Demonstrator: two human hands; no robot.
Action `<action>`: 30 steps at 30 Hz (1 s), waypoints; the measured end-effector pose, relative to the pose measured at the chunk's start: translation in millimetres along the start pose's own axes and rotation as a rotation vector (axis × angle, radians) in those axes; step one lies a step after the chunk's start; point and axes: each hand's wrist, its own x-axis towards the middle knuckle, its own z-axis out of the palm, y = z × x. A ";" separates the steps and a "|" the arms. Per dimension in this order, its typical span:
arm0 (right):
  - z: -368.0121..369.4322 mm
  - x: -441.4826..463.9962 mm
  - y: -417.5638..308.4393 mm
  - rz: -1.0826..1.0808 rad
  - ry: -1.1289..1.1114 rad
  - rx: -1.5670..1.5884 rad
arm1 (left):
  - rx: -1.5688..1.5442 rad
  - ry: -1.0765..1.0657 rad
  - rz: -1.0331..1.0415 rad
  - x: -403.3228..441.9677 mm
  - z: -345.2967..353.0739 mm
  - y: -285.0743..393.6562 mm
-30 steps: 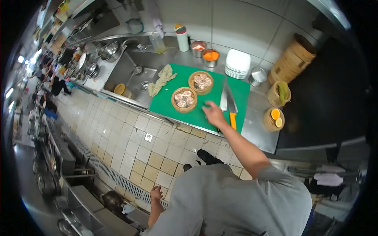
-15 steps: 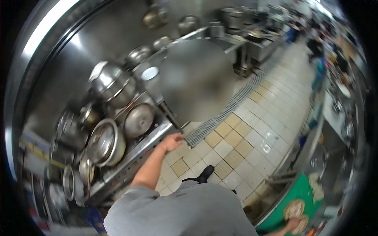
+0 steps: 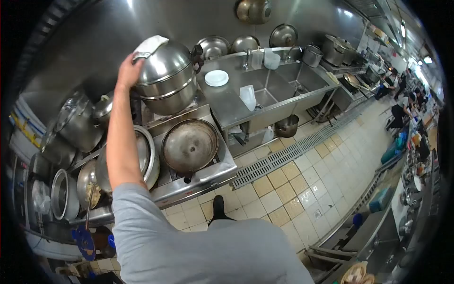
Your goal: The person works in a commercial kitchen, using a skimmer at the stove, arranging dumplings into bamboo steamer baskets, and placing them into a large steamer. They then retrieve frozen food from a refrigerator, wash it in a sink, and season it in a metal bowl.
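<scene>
My left hand (image 3: 130, 71) is stretched out to a large domed steel steamer pot (image 3: 168, 66) on the stove. Its fingers are closed on a white cloth (image 3: 151, 46) lying over the near left side of the lid. The lid sits on the pot. At the bottom right edge of the view is a round tan basket (image 3: 355, 273) with pale food in it, cut off by the frame. My right hand is hardly visible there, and its fingers are hidden; the basket has stayed beside my body as I turned.
A wide blackened pan (image 3: 190, 144) lies on the front burner, near a big basin (image 3: 151, 163). White plates (image 3: 216, 78) stand beside a steel sink (image 3: 274, 87). A floor drain grate (image 3: 283, 158) runs along the tiles. Several people (image 3: 402, 106) work far down the aisle.
My view has swung, bringing the stove and steamer pot closer. My left hand has risen from above the floor to the cloth on the lid. The green counter surface has left the view.
</scene>
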 end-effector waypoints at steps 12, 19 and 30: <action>147.0 -128.5 -548.8 -0.637 -0.389 0.432 | 0.447 -0.225 -0.183 199.4 119.0 -135.0; 198.7 -285.0 -889.6 -1.244 -0.690 0.230 | 0.590 -0.383 -0.222 231.7 131.3 -88.9; 402.4 -392.1 -1199.6 -2.033 -1.091 0.026 | 0.742 -0.194 -0.429 255.0 172.0 -73.2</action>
